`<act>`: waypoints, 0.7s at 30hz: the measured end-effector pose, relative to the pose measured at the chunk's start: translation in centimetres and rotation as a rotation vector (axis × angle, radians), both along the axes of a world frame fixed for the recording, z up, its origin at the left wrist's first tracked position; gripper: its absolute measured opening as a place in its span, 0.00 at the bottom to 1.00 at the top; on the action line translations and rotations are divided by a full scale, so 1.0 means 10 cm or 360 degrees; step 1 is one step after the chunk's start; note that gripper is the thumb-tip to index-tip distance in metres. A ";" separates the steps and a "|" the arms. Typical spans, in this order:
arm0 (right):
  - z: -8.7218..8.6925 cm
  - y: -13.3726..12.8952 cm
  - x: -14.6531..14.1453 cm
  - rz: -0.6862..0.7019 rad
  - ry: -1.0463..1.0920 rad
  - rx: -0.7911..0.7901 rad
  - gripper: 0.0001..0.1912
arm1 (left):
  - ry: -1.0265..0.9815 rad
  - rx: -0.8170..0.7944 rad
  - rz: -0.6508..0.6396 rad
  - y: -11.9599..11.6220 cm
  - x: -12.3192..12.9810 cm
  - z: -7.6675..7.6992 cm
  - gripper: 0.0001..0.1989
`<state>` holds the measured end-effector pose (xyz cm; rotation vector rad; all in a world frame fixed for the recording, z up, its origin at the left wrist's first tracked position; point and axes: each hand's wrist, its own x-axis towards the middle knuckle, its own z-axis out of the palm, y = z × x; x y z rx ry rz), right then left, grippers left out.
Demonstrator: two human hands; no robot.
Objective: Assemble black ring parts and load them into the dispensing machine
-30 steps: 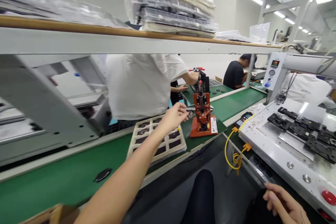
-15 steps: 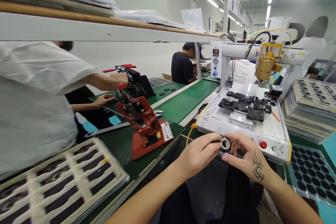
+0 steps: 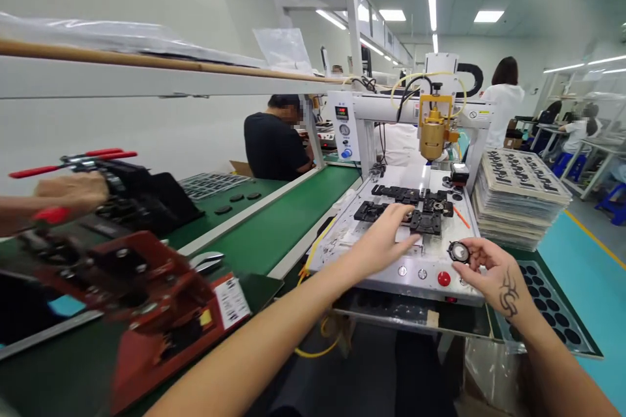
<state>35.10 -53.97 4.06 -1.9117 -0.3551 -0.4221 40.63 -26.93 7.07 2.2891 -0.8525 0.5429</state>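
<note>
My right hand (image 3: 491,273) pinches a small round part (image 3: 458,251) with a black rim and a pale, metallic-looking middle. It is held up before the front right of the white benchtop machine (image 3: 337,260). My left hand (image 3: 384,241) reaches over the machine's bed with thumb and fingers apart, and nothing shows between them. Its fingertips overlap the black fixture (image 3: 425,222) in view; whether they touch it I cannot tell. Above the bed hangs a gold-coloured cylindrical head (image 3: 432,137). A red button (image 3: 444,279) sits on the machine's front panel.
On the left stands a red toggle press (image 3: 161,313), with a co-worker's hand (image 3: 73,192) at a black device behind it. Stacked trays (image 3: 518,202) rise right of the machine. A sheet of black discs (image 3: 550,303) lies below them. A green conveyor belt (image 3: 288,215) runs behind.
The view has swung right. My left hand has let go of the round part and moved forward over the machine's bed. My right hand now holds the part alone, farther right.
</note>
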 end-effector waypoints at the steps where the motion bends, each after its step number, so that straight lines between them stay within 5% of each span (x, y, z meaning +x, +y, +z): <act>1: 0.03 -0.09 0.00 -0.0062 -0.0028 -0.0009 0.23 | 0.0059 0.0078 0.0064 -0.08 0.23 0.06 0.24; 6: 0.15 -0.34 -0.11 -0.0174 -0.0067 0.0051 0.23 | 0.0233 0.0363 0.0116 -0.56 1.22 0.26 0.18; 10: 0.15 -0.56 -0.20 -0.0235 -0.0009 0.0134 0.24 | 0.0457 0.0604 0.0085 -0.76 1.67 0.26 0.21; 16: 0.15 -0.87 -0.12 -0.0379 -0.0010 0.0102 0.26 | 0.0702 0.0773 -0.0010 -0.80 1.96 0.28 0.20; 21: 0.07 -0.73 0.29 -0.0226 -0.0081 0.0118 0.28 | 0.0722 0.0709 -0.0034 -0.86 1.93 0.28 0.16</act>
